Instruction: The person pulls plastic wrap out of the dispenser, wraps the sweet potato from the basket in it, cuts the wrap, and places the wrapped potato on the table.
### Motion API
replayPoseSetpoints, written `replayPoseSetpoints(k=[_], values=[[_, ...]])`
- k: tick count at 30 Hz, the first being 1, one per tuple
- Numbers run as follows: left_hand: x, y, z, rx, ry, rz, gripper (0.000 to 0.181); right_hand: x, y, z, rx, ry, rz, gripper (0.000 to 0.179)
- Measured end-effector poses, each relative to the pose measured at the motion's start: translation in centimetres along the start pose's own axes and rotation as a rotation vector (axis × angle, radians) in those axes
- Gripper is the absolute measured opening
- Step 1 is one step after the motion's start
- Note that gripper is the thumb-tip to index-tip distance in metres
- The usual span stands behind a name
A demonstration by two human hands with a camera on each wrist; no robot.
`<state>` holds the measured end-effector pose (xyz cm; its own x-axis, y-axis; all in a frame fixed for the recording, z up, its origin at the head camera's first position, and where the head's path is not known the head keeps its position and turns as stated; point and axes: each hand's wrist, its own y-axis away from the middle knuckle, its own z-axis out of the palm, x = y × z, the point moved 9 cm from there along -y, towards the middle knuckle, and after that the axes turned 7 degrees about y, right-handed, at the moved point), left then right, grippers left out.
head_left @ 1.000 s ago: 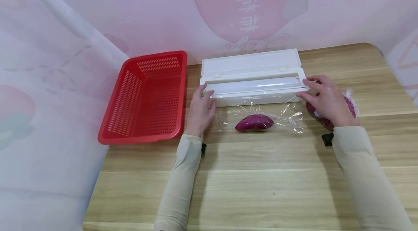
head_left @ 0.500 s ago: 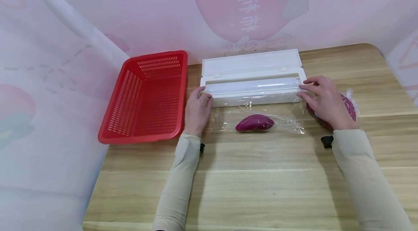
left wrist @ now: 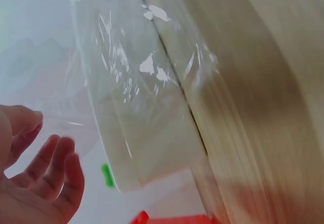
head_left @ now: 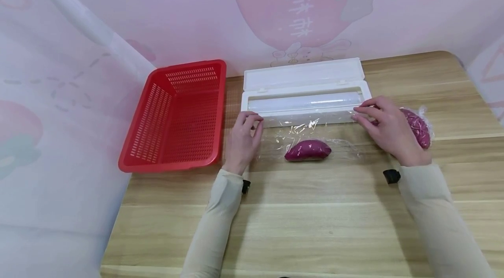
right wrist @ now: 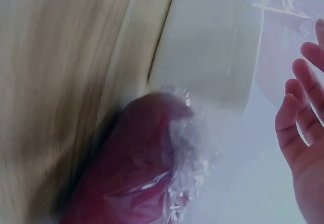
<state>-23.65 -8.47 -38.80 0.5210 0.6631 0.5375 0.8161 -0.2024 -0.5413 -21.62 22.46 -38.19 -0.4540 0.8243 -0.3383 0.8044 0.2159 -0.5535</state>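
Note:
A white cling film box [head_left: 311, 118] lies with its lid [head_left: 303, 71] raised and a film roll [head_left: 305, 101] inside. Clear cling film [head_left: 283, 136] runs from its front over a smooth purple vegetable [head_left: 308, 150], pointed at both ends like a sweet potato. My left hand [head_left: 241, 142] pinches the film's left edge by the box's front left corner. At the front right corner, my right hand [head_left: 390, 131] pinches the other edge. In the left wrist view the film [left wrist: 136, 57] hangs creased over the box front.
A red slotted basket [head_left: 173, 164] stands left of the box. Beyond my right hand lies a second purple vegetable [head_left: 418, 127] wrapped in film, close up in the right wrist view. A printed pink wall [head_left: 189, 15] backs the wooden table [head_left: 315, 225].
Both hands have shifted inward and toward me from the box's ends. The film between them has lifted and its shine has moved. The purple vegetable stays almost where it was.

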Motion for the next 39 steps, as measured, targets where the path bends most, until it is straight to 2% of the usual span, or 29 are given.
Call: replayPoseSetpoints(k=[4,7,12,17,19,25,27,29,34,39], values=[[1.0,0.5,0.4,-0.025,0.153,-0.008,0.009,-1.0,0.6,0.3,-0.028,0.004,0.032,0.022],[2.0,0.8,0.9,-0.053,0.249,-0.005,0.010,-2.0,1.0,0.8,-0.056,-0.026,0.023,0.023],[3.2,1.2,2.1,-0.123,0.346,-0.003,0.011,-3.2,1.6,1.8,-0.074,-0.091,0.007,0.023],[4.0,1.4,3.1,-0.189,0.446,0.002,0.012,-4.3,1.8,2.4,-0.049,-0.127,-0.024,0.023],[4.2,1.5,3.6,-0.224,0.514,-0.031,0.012,-4.8,1.9,2.7,-0.044,-0.143,-0.044,0.025],[4.3,2.3,5.3,-0.350,0.743,-0.209,0.014,-6.0,2.1,4.0,-0.100,-0.183,-0.049,0.027],[4.6,2.5,5.8,-0.381,0.805,-0.229,0.013,-6.4,2.1,4.5,-0.119,-0.195,-0.050,0.028],[5.1,2.5,6.2,-0.405,0.857,-0.223,0.013,-6.9,2.1,4.9,-0.128,-0.206,-0.069,0.029],[6.4,2.2,6.7,-0.434,0.900,-0.165,0.013,-8.3,2.1,5.8,-0.130,-0.238,-0.159,0.036],[6.1,2.2,7.8,-0.459,0.921,-0.209,0.012,-8.7,2.2,6.5,-0.156,-0.244,-0.167,0.037]])
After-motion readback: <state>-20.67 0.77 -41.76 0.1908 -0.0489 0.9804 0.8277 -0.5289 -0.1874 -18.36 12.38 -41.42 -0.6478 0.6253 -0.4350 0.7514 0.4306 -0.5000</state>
